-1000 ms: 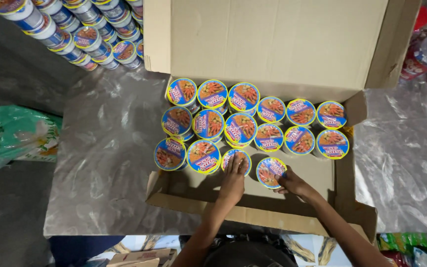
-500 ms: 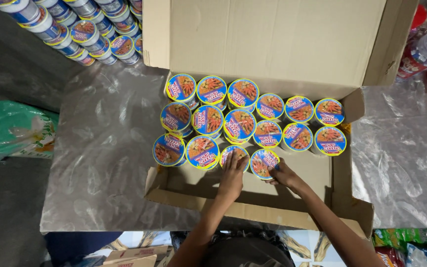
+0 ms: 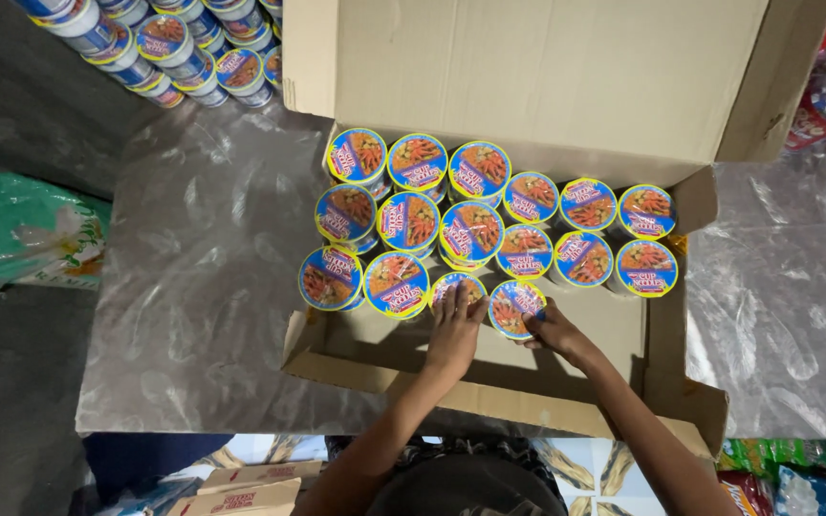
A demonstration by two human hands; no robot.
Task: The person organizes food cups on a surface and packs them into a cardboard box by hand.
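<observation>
An open cardboard box [image 3: 547,382] lies on a plastic-covered surface and holds several round noodle cups with blue and yellow lids [image 3: 470,234] in rows. My left hand [image 3: 456,330] rests flat on top of a cup [image 3: 453,285] in the front row. My right hand [image 3: 554,333] grips the near edge of the cup beside it [image 3: 513,306], which tilts slightly. The box floor to the right of that cup is bare cardboard.
More of the same cups [image 3: 179,48] are stacked at the upper left outside the box. A green bag [image 3: 21,229] lies at the left. The box's tall back flap [image 3: 547,67] stands upright. Packaged goods sit at the right edge and lower right corner.
Both hands stay on the two front-row cups; the right-hand cup has shifted slightly against its neighbour. The camera view has drifted a little.
</observation>
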